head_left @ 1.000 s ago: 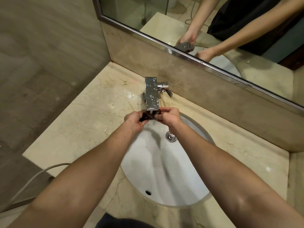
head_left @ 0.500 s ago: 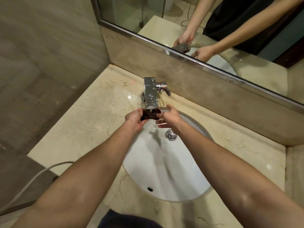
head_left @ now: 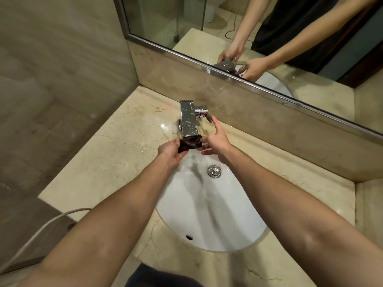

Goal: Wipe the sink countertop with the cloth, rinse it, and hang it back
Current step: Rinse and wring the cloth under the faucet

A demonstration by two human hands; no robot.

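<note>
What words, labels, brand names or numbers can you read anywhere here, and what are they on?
None: no readable text shows anywhere.
Faucet: only water spots and reflections, no brand mark legible.
Faucet handle: a small red mark, not a readable letter or word.
Cloth, held in the left hand: dark, no tag visible.
Drain plug: too small to tell any marking.

Cloth (head_left: 190, 143) noted dark brown; countertop (head_left: 116, 154) cream marble, brown-veined; basin (head_left: 211, 208) white; faucet (head_left: 188, 119) chrome, spotted, at 12 o'clock
</note>
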